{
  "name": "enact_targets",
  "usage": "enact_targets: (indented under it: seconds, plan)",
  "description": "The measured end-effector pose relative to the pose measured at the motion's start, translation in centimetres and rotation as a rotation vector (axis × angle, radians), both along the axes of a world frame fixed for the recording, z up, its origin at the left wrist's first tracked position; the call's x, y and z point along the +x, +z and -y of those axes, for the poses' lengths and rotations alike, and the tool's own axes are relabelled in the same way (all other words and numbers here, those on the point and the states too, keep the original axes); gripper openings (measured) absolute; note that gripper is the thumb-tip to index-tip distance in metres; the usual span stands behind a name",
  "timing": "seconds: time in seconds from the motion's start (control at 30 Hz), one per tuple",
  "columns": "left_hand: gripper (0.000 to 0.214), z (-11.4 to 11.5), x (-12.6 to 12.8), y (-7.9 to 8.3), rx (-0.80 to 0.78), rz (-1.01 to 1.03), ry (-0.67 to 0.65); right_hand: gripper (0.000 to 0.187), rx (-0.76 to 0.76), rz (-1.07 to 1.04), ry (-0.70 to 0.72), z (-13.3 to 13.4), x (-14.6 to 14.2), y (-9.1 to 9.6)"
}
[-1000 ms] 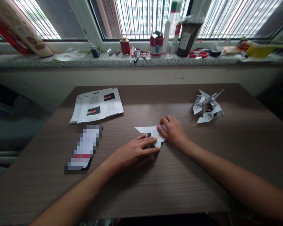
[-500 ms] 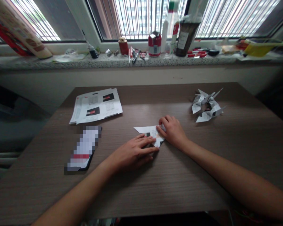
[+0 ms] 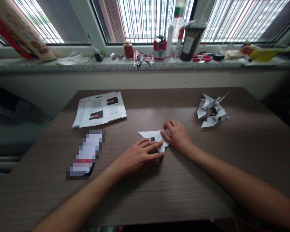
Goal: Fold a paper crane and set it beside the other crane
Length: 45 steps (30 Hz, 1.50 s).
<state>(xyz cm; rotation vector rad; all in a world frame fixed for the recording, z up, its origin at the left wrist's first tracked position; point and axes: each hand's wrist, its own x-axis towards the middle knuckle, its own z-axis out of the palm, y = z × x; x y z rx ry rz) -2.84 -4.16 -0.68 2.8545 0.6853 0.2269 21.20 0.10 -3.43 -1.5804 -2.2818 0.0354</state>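
A folded piece of printed white paper (image 3: 151,135) lies flat on the brown wooden table (image 3: 183,180), near its middle. My left hand (image 3: 137,157) rests on the paper's near edge with its fingers stretched out flat. My right hand (image 3: 177,136) sits on the paper's right end, fingers curled and pressed down on the fold. Both hands cover part of the paper.
A stack of printed sheets (image 3: 99,109) lies at the back left, a phone (image 3: 85,154) in front of it. Several folded paper figures (image 3: 212,110) sit in a pile at the back right. The window sill (image 3: 125,63) holds a red can (image 3: 159,48), bottles and pens.
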Motion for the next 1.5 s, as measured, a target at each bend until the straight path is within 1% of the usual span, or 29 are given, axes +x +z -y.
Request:
enact_targets:
  seconds: [0.17, 0.27, 0.33, 0.43, 0.53, 0.6, 0.67, 0.77, 0.87, 1.0, 1.23, 1.4, 1.5]
  plan:
    - [0.053, 0.2, -0.1, -0.4, -0.040, 0.020, 0.052, 0.018, 0.011, -0.014, 0.015, -0.2, 0.1, -0.1]
    - [0.053, 0.3, -0.1, -0.4, -0.041, 0.013, 0.069, 0.022, 0.019, -0.028, 0.043, -0.1, 0.5, 0.2]
    - [0.053, 0.3, -0.1, -0.4, -0.037, 0.004, 0.073, 0.028, 0.051, -0.038, 0.068, 0.4, 0.9, 0.7]
    - [0.054, 0.2, -0.1, -0.4, -0.029, 0.005, 0.077, 0.036, 0.096, -0.030, 0.154, 2.3, 2.0, 1.6]
    - [0.056, 0.2, -0.1, -0.3, -0.023, 0.012, 0.072, 0.047, 0.060, 0.028, 0.349, 5.0, 3.5, 2.0]
    - [0.056, 0.2, 0.0, -0.3, -0.027, 0.002, 0.070, 0.057, 0.012, 0.071, 0.441, 6.6, 4.4, 1.8]
    - [0.056, 0.2, 0.0, -0.2, -0.036, -0.009, 0.073, 0.067, -0.052, 0.104, 0.480, 7.7, 5.2, 1.3]
    - [0.057, 0.1, -0.1, -0.2, -0.046, 0.000, 0.073, 0.070, -0.110, 0.140, 0.535, 8.2, 5.8, 0.6]
    - [0.055, 0.0, -0.1, -0.2, -0.054, 0.014, 0.051, 0.069, -0.128, 0.137, 0.548, 8.1, 6.0, 0.3]
    - [0.047, -0.1, -0.2, -0.2, -0.039, -0.013, 0.027, 0.067, -0.145, 0.136, 0.550, 8.1, 6.1, 0.2]
    - [0.039, 0.1, -0.3, -0.2, -0.070, 0.004, 0.048, 0.062, -0.175, 0.095, 0.522, 7.9, 6.0, 0.6]
    - [0.038, 0.1, -0.3, -0.1, -0.087, 0.030, 0.045, 0.063, -0.189, 0.094, 0.489, 7.3, 6.3, 1.1]
    - [0.038, 0.1, -0.2, -0.1, -0.097, 0.047, 0.044, 0.062, -0.157, 0.095, 0.426, 6.7, 7.0, 1.0]
